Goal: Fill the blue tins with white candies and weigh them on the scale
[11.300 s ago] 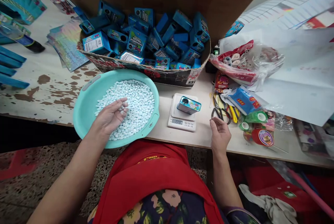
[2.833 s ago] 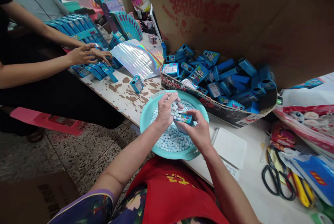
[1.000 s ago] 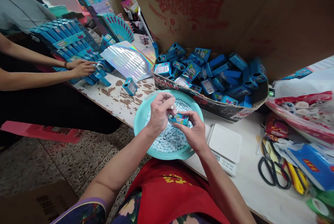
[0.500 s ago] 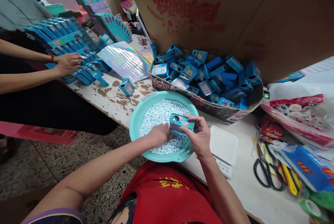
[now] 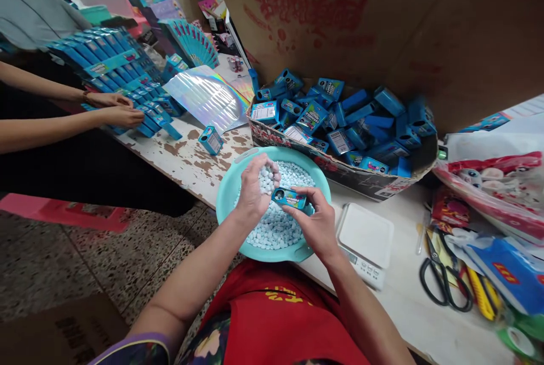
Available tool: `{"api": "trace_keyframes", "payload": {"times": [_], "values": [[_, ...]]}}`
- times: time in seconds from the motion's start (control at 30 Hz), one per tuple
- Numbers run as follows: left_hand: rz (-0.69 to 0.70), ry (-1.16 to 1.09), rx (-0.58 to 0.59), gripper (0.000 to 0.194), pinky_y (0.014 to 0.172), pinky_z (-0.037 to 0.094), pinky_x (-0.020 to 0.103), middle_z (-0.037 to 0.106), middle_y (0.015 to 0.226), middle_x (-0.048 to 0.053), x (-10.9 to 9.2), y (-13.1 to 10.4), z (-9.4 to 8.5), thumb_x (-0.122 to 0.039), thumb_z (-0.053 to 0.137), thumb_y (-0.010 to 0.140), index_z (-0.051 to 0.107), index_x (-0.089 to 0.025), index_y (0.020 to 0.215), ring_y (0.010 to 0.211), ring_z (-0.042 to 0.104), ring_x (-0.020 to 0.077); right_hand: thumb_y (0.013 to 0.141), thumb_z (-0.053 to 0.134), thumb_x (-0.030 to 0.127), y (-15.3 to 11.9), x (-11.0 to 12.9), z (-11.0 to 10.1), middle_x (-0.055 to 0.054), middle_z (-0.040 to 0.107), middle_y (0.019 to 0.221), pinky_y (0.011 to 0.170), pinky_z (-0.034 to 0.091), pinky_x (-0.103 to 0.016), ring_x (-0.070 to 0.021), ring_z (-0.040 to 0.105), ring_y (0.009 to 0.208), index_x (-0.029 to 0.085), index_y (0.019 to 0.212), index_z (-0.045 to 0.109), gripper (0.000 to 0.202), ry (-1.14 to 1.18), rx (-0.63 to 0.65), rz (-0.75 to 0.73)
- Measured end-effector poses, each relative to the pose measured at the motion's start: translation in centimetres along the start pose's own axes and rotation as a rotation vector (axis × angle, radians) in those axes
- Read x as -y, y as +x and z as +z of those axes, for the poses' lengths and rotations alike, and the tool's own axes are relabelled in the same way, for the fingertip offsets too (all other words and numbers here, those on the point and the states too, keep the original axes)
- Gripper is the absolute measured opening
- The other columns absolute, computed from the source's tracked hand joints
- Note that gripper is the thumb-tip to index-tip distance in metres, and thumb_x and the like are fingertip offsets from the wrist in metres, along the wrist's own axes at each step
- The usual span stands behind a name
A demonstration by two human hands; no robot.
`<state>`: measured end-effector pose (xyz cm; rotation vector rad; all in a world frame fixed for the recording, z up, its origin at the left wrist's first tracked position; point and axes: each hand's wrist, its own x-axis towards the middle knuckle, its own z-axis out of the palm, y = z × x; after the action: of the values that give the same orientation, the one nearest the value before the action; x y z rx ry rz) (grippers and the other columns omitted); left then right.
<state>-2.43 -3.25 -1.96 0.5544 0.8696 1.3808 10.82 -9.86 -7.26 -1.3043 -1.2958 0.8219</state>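
Observation:
My left hand (image 5: 250,189) is turned palm up, its fingers curled around a handful of small white candies (image 5: 267,181). Beside it, my right hand (image 5: 319,219) grips a small blue candy box (image 5: 291,199) between thumb and fingers. The box is tilted on its side, and the round hole at its end faces my left hand. Both hands are above a turquoise plastic basin (image 5: 224,198) filled with more of the same candies (image 5: 274,236). A carton (image 5: 306,156) just behind the basin holds many similar blue boxes, lying jumbled.
A white digital scale (image 5: 366,237) stands right of the basin, with black-handled scissors (image 5: 444,280) and a yellow cutter (image 5: 481,297) farther right. One blue box (image 5: 211,140) sits left of the carton. Another person's hands (image 5: 121,113) touch stacked blue boxes (image 5: 113,59) at the left.
My left hand has come up out of the candies and turned over, now cupping a handful. The box in my right hand has tilted slightly. The other person's second hand has come into sight.

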Motion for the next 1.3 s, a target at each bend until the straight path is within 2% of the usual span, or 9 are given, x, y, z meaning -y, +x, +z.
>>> {"api": "trace_keyframes", "payload": {"times": [0.17,0.27,0.43,0.63,0.77,0.87,0.97,1.07,1.3], "values": [[0.143,0.032,0.004,0.044,0.041,0.032,0.020,0.043,0.053,-0.006,1.2,0.3,0.4,-0.044,0.076,0.075,0.045,-0.018,0.058,0.044,0.044,0.0059,0.072,0.084,0.029,0.1,0.5,0.4,-0.001,0.074,0.104,0.087,0.052,-0.035,-0.0208,0.068,0.097,0.026,0.101,0.068,0.034,-0.005,0.010,-0.004],[0.146,0.056,0.007,0.048,0.038,0.027,0.021,0.042,0.053,-0.006,1.4,0.3,0.3,-0.049,0.077,0.075,0.044,-0.018,0.057,0.042,0.041,0.0056,0.073,0.083,0.031,0.1,0.4,0.3,-0.001,0.073,0.103,0.088,0.052,-0.035,-0.0207,0.068,0.097,0.026,0.102,0.067,0.033,0.017,0.014,0.007],[0.222,0.157,0.018,0.051,0.044,0.034,0.021,0.043,0.051,-0.004,1.6,0.1,0.5,-0.054,0.073,0.078,0.046,-0.018,0.055,0.046,0.045,0.0068,0.072,0.084,0.030,-0.1,0.3,0.4,-0.001,0.072,0.104,0.090,0.051,-0.037,-0.0213,0.067,0.098,0.026,0.102,0.067,0.034,0.066,0.012,0.030],[0.228,0.141,0.037,0.056,0.036,0.018,0.022,0.037,0.047,-0.006,1.5,0.0,1.0,-0.058,0.076,0.074,0.041,-0.019,0.053,0.039,0.034,0.0057,0.072,0.083,0.030,-0.2,0.3,0.3,-0.002,0.073,0.105,0.090,0.052,-0.038,-0.0212,0.067,0.097,0.026,0.102,0.067,0.034,0.107,0.009,0.059],[0.239,0.179,0.020,0.056,0.038,0.022,0.021,0.037,0.050,-0.006,1.1,0.7,-0.2,-0.062,0.068,0.079,0.039,-0.020,0.056,0.040,0.034,0.0067,0.067,0.087,0.029,-0.4,0.4,-0.7,-0.003,0.074,0.106,0.088,0.055,-0.037,-0.0219,0.068,0.099,0.025,0.099,0.066,0.038,0.257,-0.012,0.116],[0.273,0.609,0.039,0.046,0.053,0.043,0.023,0.055,0.063,0.000,1.1,1.8,-2.7,-0.061,0.064,0.082,0.054,-0.020,0.064,0.059,0.053,0.0133,0.065,0.089,0.028,-0.4,0.5,-1.2,-0.003,0.075,0.108,0.088,0.056,-0.037,-0.0219,0.069,0.100,0.026,0.097,0.064,0.041,0.336,-0.039,0.117],[0.327,1.227,0.131,0.037,0.094,0.048,0.039,0.070,0.108,0.009,1.2,2.4,-5.5,-0.051,0.072,0.076,0.068,-0.021,0.097,0.108,0.060,0.0269,0.064,0.089,0.032,-0.4,0.7,-1.8,-0.004,0.075,0.109,0.090,0.057,-0.040,-0.0240,0.070,0.102,0.026,0.096,0.062,0.042,0.321,-0.021,0.109],[0.281,1.476,0.220,0.044,0.110,0.037,0.046,0.066,0.129,0.011,1.0,1.9,-7.3,-0.049,0.062,0.082,0.065,-0.021,0.115,0.124,0.054,0.0308,0.065,0.087,0.038,-0.8,0.5,-4.0,-0.006,0.075,0.110,0.087,0.058,-0.042,-0.0268,0.071,0.102,0.027,0.097,0.058,0.045,0.332,-0.056,0.102],[0.010,1.576,0.394,0.046,0.092,0.048,0.035,0.073,0.113,0.007,1.2,-0.4,-8.8,-0.059,0.052,0.084,0.067,-0.022,0.107,0.104,0.066,0.0280,0.067,0.083,0.036,-3.6,-3.3,-14.0,-0.007,0.072,0.103,0.089,0.055,-0.042,-0.0254,0.070,0.102,0.025,0.095,0.054,0.042,0.072,-0.589,-0.010]]}}
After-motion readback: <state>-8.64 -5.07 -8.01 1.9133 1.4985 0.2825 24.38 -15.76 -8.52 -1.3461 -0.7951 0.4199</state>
